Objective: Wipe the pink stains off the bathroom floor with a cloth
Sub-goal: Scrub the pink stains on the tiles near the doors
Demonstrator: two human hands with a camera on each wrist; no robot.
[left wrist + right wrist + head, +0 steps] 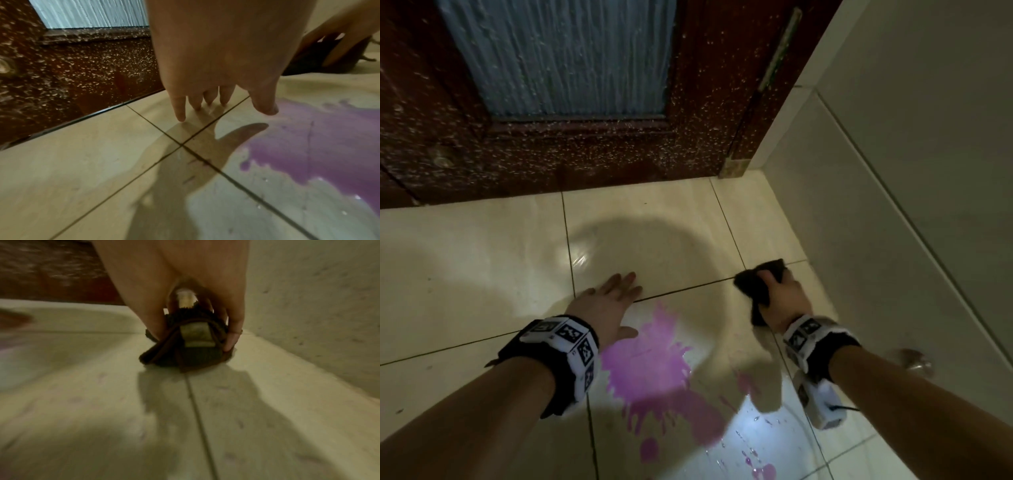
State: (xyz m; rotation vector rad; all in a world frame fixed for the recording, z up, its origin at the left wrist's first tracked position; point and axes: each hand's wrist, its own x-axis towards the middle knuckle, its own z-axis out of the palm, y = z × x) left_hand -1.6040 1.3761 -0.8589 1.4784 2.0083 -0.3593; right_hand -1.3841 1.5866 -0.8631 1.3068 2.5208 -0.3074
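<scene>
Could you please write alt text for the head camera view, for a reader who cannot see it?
A right hand grips a dark cloth on the tiled floor, beside a pink stain. The left hand rests flat; a brown door stands ahead.

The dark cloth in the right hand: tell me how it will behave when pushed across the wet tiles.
The dark cloth looks soft and floppy: it bunches and folds inside the right hand. Pushed through the pink stain, it would probably crumple rather than stay flat. It seems light, and likely glides easily on the glossy, wet floor.
</scene>
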